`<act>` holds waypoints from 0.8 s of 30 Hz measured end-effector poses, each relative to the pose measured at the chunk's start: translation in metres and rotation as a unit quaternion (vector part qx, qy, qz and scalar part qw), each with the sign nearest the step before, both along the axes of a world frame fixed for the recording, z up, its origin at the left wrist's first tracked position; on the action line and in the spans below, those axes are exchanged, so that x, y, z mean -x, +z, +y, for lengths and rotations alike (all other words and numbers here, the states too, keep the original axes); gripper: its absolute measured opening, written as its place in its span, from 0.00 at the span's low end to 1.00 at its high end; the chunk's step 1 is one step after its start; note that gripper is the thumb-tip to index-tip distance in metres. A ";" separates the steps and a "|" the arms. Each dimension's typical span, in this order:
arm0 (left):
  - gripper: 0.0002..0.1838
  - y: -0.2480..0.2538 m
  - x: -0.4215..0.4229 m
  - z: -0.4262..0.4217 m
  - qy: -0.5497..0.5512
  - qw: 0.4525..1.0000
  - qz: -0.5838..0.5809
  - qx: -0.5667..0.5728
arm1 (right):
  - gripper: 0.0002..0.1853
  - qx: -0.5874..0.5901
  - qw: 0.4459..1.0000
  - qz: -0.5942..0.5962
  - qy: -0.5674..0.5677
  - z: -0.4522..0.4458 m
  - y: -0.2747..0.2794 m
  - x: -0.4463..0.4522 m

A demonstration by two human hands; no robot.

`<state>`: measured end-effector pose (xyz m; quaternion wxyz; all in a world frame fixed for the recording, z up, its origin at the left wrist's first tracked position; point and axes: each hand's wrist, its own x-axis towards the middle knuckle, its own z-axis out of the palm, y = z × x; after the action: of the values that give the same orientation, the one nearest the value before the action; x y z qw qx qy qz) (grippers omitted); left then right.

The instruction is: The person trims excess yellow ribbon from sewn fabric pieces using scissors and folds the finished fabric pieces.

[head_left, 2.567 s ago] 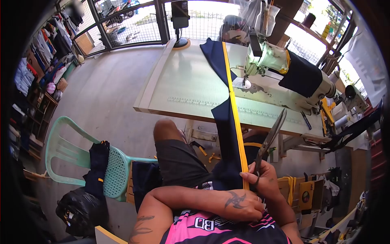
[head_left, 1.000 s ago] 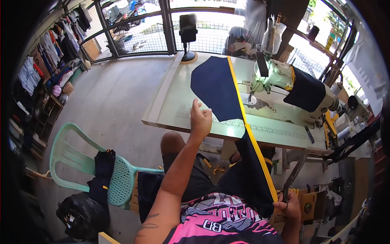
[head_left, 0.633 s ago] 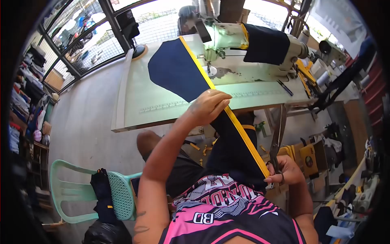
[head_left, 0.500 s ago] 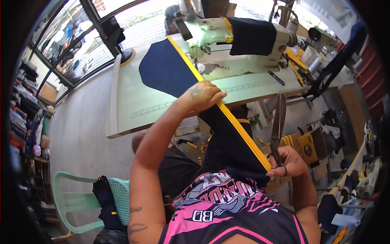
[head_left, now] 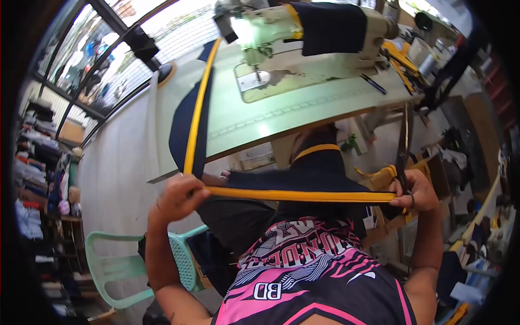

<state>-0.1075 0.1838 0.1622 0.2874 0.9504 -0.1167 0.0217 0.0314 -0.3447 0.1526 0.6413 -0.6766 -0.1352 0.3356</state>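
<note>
Count: one yellow-edged navy cloth (head_left: 298, 194), one pair of scissors (head_left: 404, 142), one sewing machine (head_left: 271, 30).
Cloth position: drawn out before the torso, far part over the tabletop (head_left: 309, 106).
Edge axis: right hand (head_left: 420, 190) sideways to left hand (head_left: 179, 196), there bending away.
Left hand: closed on edge, elbow bent.
Right hand: pinching edge's end, holding scissors, blades pointing away.

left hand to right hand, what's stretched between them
In the head view, a yellow trim strip edging navy fabric stretches nearly straight from the left hand to the right hand.
</note>
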 end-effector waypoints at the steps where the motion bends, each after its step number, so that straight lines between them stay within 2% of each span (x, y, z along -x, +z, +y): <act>1: 0.08 0.004 0.020 -0.006 0.009 1.000 0.026 0.001 | 0.13 -0.007 1.000 -0.002 0.020 0.006 -0.002 -0.006; 5: 0.07 0.023 0.096 -0.026 0.037 0.996 0.078 0.009 | 0.12 -0.011 0.998 -0.033 0.059 0.030 -0.010 -0.021; 7: 0.07 0.028 0.123 -0.037 0.052 0.984 0.160 0.060 | 0.11 0.020 0.990 -0.091 0.109 0.067 -0.011 -0.027; 8: 0.07 0.024 0.132 -0.041 0.065 0.983 0.159 0.063 | 0.11 0.021 0.988 -0.091 0.123 0.085 -0.018 -0.031; 10: 0.09 0.004 0.147 -0.050 0.052 0.950 0.283 0.124 | 0.09 0.013 0.975 -0.056 0.216 0.125 -0.034 -0.037; 13: 0.13 -0.038 0.171 -0.062 0.059 0.936 0.313 0.147 | 0.10 0.040 0.953 -0.088 0.286 0.185 -0.047 -0.033; 15: 0.16 -0.070 0.191 -0.068 0.069 0.876 0.442 0.182 | 0.10 -0.004 0.943 -0.084 0.322 0.216 -0.067 -0.027; 21: 0.19 -0.126 0.245 -0.077 0.112 0.798 0.536 0.251 | 0.08 -0.049 0.918 -0.010 0.393 0.257 -0.091 -0.012; 24: 0.13 -0.150 0.244 -0.078 0.106 0.780 0.570 0.237 | 0.06 0.063 0.906 -0.072 0.412 0.272 -0.108 -0.012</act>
<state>-0.3510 0.1060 0.0118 0.5136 0.6975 0.1788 -0.4666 0.0433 -0.0726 0.0444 0.3908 -0.6217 -0.4261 0.5283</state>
